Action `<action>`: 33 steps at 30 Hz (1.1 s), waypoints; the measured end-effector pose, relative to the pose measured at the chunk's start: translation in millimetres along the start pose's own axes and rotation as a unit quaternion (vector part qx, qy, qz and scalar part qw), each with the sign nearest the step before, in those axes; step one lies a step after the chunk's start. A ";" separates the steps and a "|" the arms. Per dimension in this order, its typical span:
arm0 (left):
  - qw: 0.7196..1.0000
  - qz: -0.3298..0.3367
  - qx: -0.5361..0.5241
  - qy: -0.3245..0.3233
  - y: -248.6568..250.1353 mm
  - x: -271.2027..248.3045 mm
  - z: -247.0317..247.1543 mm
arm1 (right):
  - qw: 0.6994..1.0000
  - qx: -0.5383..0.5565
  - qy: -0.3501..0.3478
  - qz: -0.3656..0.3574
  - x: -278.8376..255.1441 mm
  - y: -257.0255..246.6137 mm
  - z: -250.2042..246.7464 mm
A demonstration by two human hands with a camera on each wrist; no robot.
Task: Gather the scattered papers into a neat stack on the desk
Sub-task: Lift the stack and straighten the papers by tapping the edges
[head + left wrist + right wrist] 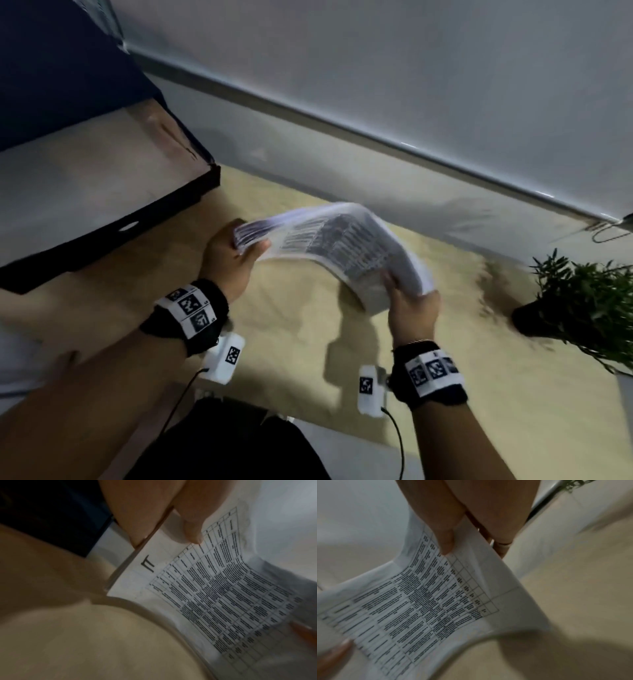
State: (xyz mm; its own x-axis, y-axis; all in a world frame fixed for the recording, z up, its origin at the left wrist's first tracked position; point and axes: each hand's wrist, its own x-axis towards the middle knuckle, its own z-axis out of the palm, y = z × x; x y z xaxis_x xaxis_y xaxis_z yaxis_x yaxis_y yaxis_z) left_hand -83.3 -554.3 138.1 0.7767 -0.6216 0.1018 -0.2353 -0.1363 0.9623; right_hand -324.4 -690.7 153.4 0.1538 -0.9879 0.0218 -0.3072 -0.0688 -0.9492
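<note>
A stack of white papers [342, 246] printed with dense tables arches upward above the beige desk [274, 335], held at both ends. My left hand [236, 253] pinches the left edge, thumb on top. My right hand [411, 305] grips the right edge, thumb on the top sheet. In the left wrist view the thumb presses the top sheet of the papers [214, 595] near its margin. The right wrist view shows my thumb on the papers [419, 608] and the other fingers under the edge. The picture is blurred by motion.
An open dark cardboard box [113, 222] with a pale inside stands at the left on the desk. A green potted plant [582, 308] sits at the right edge. A grey wall [376, 85] with a ledge runs behind. Wrist-camera cables hang near the desk's front edge.
</note>
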 end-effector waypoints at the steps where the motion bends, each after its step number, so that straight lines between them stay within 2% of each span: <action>1: 0.999 -0.032 -0.002 -0.016 -12.2 -3.7 2.9 | 0.998 -0.040 -0.011 0.041 -5.1 11.8 4.3; 3: 0.999 -0.048 -0.007 -0.021 -18.3 -7.4 6.5 | 0.994 -0.074 0.003 0.077 -9.4 26.3 10.0; 8: 0.997 -0.040 -0.055 0.030 -6.9 -5.4 4.2 | 0.995 -0.067 0.051 0.051 -11.8 21.0 13.0; 12: 0.993 -0.114 -0.001 -0.031 -22.7 -11.8 5.8 | 0.983 -0.171 -0.004 0.059 -18.3 37.0 21.0; 14: 0.992 -0.124 -0.006 -0.024 -24.6 -8.3 2.9 | 0.986 -0.158 -0.001 0.052 -13.2 34.6 20.6; 17: 0.992 -0.123 -0.021 0.005 -25.8 -0.8 -10.1 | 0.996 -0.069 0.004 0.059 -7.9 24.3 8.2; 19: 0.993 -0.116 -0.021 -0.020 -26.5 4.0 -22.2 | 0.997 -0.066 0.006 0.046 -6.2 17.4 -1.0; 21: 0.989 -0.143 -0.008 -0.039 -38.5 7.4 -25.8 | 0.993 -0.105 -0.017 0.052 -4.8 23.9 -0.6; 23: 0.972 -0.214 0.074 -0.061 -53.8 6.6 -21.4 | 0.975 -0.175 -0.075 0.111 -5.7 42.1 8.1; 24: 0.955 -0.251 0.138 -0.081 -59.4 5.5 -18.0 | 0.961 -0.199 -0.108 0.156 -6.4 52.8 12.4; 26: 0.922 -0.285 0.237 -0.113 -68.5 2.9 -16.0 | 0.934 -0.228 -0.153 0.229 -6.7 70.2 15.9; 27: 0.916 -0.286 0.258 -0.108 -73.1 2.2 -15.6 | 0.930 -0.225 -0.146 0.251 -6.3 75.4 15.9; 29: 0.915 -0.283 0.269 -0.098 -71.7 1.9 -12.2 | 0.931 -0.236 -0.130 0.248 -5.4 80.4 18.1; 33: 0.908 -0.269 0.296 -0.126 -69.7 -7.0 -4.0 | 0.917 -0.288 -0.175 0.214 -11.8 79.3 24.8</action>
State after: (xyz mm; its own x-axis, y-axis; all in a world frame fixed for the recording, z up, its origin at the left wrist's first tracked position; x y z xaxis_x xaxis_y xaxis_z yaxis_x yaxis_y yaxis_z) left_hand -70.0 -537.4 71.3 0.7308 -0.4887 -0.4766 -0.1913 -0.8168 0.5442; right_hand -327.2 -681.0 70.1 0.1652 -0.8436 -0.5110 -0.8387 0.1525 -0.5228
